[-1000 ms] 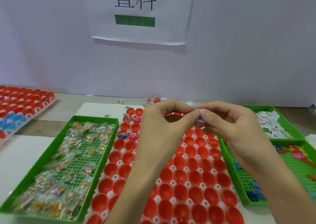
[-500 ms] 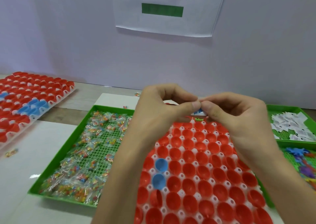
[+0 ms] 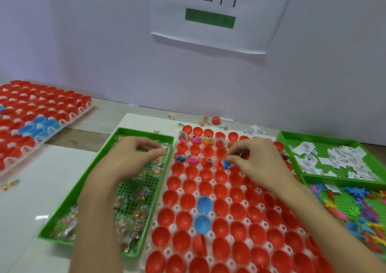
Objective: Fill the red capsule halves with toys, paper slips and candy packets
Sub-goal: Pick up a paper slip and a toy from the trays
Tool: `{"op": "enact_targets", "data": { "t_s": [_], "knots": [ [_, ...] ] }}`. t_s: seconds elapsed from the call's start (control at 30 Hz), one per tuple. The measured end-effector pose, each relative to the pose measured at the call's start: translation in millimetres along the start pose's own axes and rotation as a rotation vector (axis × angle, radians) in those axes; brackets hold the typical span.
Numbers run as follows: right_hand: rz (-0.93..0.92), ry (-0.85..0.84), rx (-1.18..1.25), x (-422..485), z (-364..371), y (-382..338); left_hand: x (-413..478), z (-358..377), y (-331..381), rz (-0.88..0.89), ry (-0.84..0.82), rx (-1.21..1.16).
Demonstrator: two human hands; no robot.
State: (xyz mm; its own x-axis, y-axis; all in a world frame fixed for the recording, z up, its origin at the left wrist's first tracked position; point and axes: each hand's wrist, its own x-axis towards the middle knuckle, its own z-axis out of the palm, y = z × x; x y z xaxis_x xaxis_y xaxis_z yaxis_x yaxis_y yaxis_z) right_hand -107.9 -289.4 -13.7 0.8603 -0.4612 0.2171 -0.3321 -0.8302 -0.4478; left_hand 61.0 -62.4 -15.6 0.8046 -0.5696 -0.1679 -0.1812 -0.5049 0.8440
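Observation:
A white holder tray (image 3: 183, 252) carries many red capsule halves (image 3: 219, 189) and two blue halves (image 3: 203, 214). Several halves in its far rows hold toys and slips (image 3: 195, 141). My right hand (image 3: 257, 160) pinches a small blue toy (image 3: 226, 164) over a red half in the third row. My left hand (image 3: 133, 158) is over the far end of the green tray of candy packets (image 3: 133, 208), fingers curled and touching the packets; whether it holds one I cannot tell.
Right of the capsules stand a green tray of white paper slips (image 3: 334, 160) and a green tray of coloured toys (image 3: 355, 208). Another holder of red and blue halves (image 3: 31, 122) lies far left. Loose candies and a red ball (image 3: 215, 120) lie by the wall.
My hands were pinched together above the capsules; now they have parted. The left went to the candy tray, the right lowered with the blue toy onto the capsule rows.

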Motion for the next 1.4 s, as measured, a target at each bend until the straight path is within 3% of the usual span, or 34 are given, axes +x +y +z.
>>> {"op": "enact_targets", "data": {
  "t_s": [0.13,0.47,0.67,0.93,1.2,1.4],
  "knots": [
    [-0.008,-0.039,-0.017,2.5,8.0,-3.9,3.0,3.4,-1.2,-0.011,-0.02,-0.015],
    [-0.001,-0.093,-0.063,13.6,13.1,-7.5,9.0,10.2,-10.5,-0.041,0.146,-0.076],
    [-0.013,-0.064,-0.087,10.8,17.8,-2.8,9.0,12.0,-11.1,-0.071,0.148,-0.065],
    [-0.056,-0.165,-0.059,8.9,11.3,3.1,8.1,13.2,-6.9,-0.075,0.105,0.018],
    [-0.059,-0.031,0.056,1.4,3.4,5.2,4.3,11.5,-2.5,-0.039,0.064,0.089],
    [0.135,0.32,0.162,10.5,-44.5,53.0,7.9,16.0,-1.1,-0.05,0.104,0.012]
  ]
}}
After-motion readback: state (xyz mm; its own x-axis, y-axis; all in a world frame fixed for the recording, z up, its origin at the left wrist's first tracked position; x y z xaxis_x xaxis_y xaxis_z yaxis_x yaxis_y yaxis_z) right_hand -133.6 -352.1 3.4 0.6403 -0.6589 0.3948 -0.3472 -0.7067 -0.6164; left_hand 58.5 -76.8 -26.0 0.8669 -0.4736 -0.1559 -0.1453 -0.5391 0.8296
